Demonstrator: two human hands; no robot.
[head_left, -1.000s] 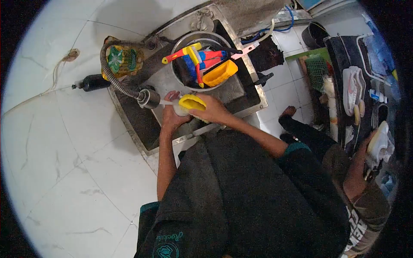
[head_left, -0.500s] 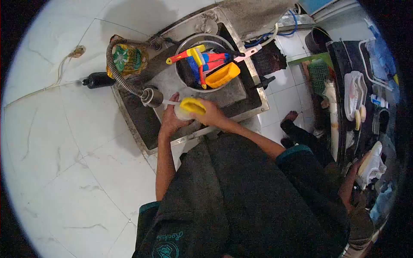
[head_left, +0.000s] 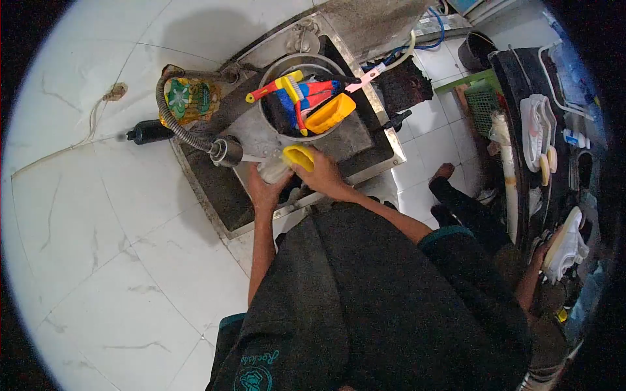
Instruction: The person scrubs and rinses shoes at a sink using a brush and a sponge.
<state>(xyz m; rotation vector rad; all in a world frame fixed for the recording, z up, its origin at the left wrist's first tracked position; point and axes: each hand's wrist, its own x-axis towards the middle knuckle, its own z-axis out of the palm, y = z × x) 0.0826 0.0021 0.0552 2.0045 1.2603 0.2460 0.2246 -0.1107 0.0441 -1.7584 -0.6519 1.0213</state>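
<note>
Under the spout of a flexible-hose faucet [head_left: 226, 151], my left hand [head_left: 264, 189] is closed around a pale, whitish object [head_left: 274, 169] whose kind I cannot make out. Water runs from the spout onto it. My right hand [head_left: 323, 174] grips a yellow scrub brush [head_left: 299, 157] close against the pale object; its bristles are hidden. Both hands are over the near side of a sink [head_left: 385, 163]. Just beyond them stands a round metal basin [head_left: 268, 120] holding several brushes, among them a red-and-yellow brush [head_left: 277, 89] and an orange-yellow brush [head_left: 330, 115].
A yellow-green packet [head_left: 188, 101] and a black bottle [head_left: 149, 132] are left of the sink. White tiled surface [head_left: 98, 260] spreads leftward. At right, another person's hand [head_left: 538, 257] holds a white shoe [head_left: 566, 247], near more shoes [head_left: 538, 133] on a dark rack.
The pale object has tilted and moved slightly right under the water. My right hand has moved slightly right with the yellow brush. The other person's shoe has turned more upright.
</note>
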